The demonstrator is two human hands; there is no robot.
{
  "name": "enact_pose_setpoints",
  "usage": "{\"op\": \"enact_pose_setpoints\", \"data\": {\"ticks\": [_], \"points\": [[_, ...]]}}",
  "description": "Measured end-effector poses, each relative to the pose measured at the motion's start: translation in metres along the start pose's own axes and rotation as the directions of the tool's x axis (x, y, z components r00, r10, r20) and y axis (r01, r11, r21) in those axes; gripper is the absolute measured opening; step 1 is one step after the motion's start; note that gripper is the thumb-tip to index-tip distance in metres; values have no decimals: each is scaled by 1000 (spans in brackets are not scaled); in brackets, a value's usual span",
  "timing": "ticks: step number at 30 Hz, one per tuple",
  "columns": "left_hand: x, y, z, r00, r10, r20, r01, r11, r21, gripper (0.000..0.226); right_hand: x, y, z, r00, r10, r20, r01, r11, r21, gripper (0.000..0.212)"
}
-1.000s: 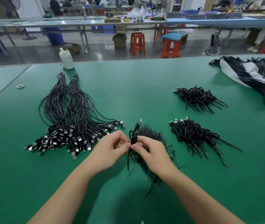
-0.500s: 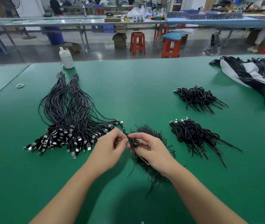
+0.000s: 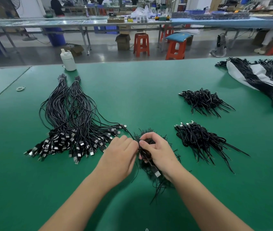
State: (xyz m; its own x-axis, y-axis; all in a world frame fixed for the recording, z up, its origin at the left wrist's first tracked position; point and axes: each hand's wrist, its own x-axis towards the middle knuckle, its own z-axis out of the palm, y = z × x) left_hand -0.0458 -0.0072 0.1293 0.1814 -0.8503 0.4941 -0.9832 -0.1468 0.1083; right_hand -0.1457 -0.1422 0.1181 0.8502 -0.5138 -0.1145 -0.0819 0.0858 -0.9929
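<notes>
My right hand point(image 3: 157, 150) grips a coiled black USB cable point(image 3: 146, 155), its silver plug point(image 3: 156, 173) sticking out below my palm. My left hand point(image 3: 119, 151) pinches the same cable at the coil's upper end, fingertips meeting those of my right hand. Under both hands lies a heap of black twist ties point(image 3: 159, 180) on the green table point(image 3: 140, 100). Left of my hands spreads a large fan of uncoiled USB cables point(image 3: 69, 124) with silver plugs toward me.
Two piles of coiled cables lie to the right, one near point(image 3: 199, 139) and one farther point(image 3: 202, 100). More bundles rest on a white sheet point(image 3: 262, 77) at the far right. A white bottle point(image 3: 68, 60) and rubber bands point(image 3: 20, 88) sit at the far left.
The cable, held upright a second ago, is now wound into a coil in my right hand. Both hands stayed over the tie heap, and the plug now points down toward me.
</notes>
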Motion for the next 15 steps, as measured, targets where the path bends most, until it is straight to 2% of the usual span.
{"op": "enact_pose_setpoints", "data": {"ticks": [1, 4, 6, 8, 10, 12, 14, 15], "points": [[-1, 1, 1, 1000, -18, -14, 18, 1000, -17, 11, 0, 0, 0, 1000, -5, 24, 4, 1000, 17, 4], [-3, 2, 0, 984, -175, -16, 168, 964, -205, 12, -3, -1, -4, 995, -5, 101, 3, 1000, 19, 23], [-5, 1, -2, 950, -313, 14, 297, 885, -359, 9, -5, -2, -9, 986, 8, 169, -16, 999, 47, 31], [-5, -2, -2, 894, -440, 85, 427, 779, -459, 18, -7, -3, -13, 971, 16, 239, -36, 996, 79, 33], [-3, -6, -1, 825, -519, 223, 546, 634, -547, 22, -7, -4, -13, 963, -11, 269, 13, 1000, -5, 29], [-2, -8, 1, 768, -534, 354, 623, 494, -606, 21, -8, -6, -11, 964, -63, 258, 99, 986, -132, 27], [-3, -7, 2, 755, -530, 386, 640, 469, -609, 20, -9, -7, -8, 977, -103, 189, 148, 958, -245, 23], [-3, -6, 1, 769, -522, 369, 628, 507, -591, 20, -9, -8, -7, 982, -123, 140, 161, 939, -305, 22]]}}
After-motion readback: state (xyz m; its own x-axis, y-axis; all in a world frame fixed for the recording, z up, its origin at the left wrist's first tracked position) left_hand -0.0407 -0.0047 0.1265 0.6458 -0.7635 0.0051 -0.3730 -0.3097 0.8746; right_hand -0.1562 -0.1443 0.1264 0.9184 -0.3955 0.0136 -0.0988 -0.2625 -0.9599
